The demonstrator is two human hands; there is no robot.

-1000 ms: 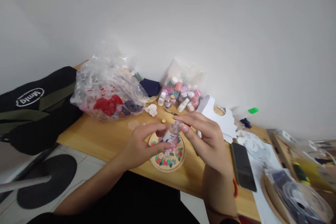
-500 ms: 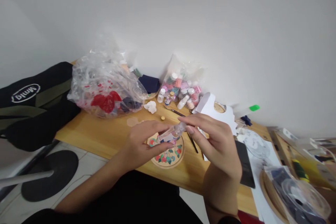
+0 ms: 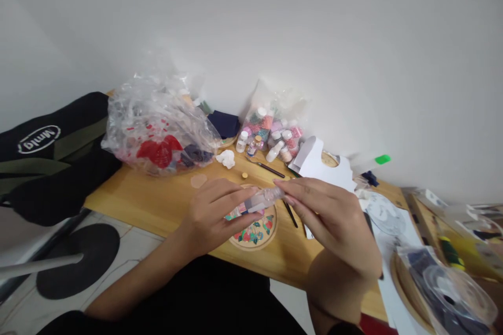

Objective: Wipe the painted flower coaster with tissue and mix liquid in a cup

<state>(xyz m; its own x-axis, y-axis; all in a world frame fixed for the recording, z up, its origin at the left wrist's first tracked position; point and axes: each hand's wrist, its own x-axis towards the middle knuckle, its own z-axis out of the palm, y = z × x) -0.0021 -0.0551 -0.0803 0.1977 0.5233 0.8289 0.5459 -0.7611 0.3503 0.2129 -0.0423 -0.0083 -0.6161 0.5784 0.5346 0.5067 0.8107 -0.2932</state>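
Observation:
My left hand is closed around a small clear bottle, tilted nearly level with its neck to the right. At that neck, the thumb and fingers of my right hand are pinched together. Whether a cap or stopper sits between them is hidden. Below both hands lies a round wooden disc with a red and green floral pattern, partly covered by my left hand. A small cork stopper rests on the table beyond the bottle.
Small bottles and bags of coloured beads stand against the wall. A crumpled tissue and a dark-handled tool lie nearer. A large plastic bag is left; paper sheets and a spool are right.
The bottle has turned flatter, its neck shifting right. My right hand has moved slightly right, staying pinched at the neck. My left fingers have shifted around the bottle.

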